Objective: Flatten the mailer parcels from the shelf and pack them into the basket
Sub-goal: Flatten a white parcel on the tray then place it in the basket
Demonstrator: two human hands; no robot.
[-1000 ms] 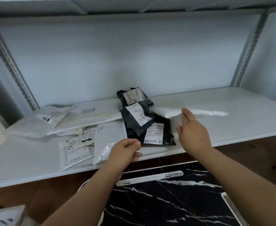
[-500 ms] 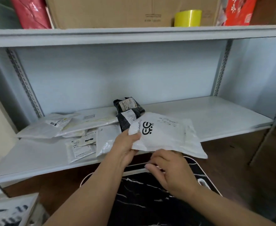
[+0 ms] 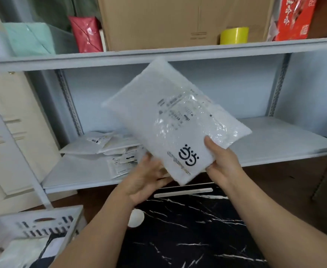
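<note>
The white mailer (image 3: 170, 122), lifted off the shelf (image 3: 275, 140) and tilted upright, was gripped by the left hand (image 3: 147, 178) and right hand (image 3: 221, 163), ready for flattening.

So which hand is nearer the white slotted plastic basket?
Left. The left hand is above and right of the basket; the right hand is farther right, across the white mailer.

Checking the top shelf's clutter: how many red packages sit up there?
2: one red package left of the cardboard box, another red package at the right, beyond the yellow tape roll. More may hide behind the box.
</note>
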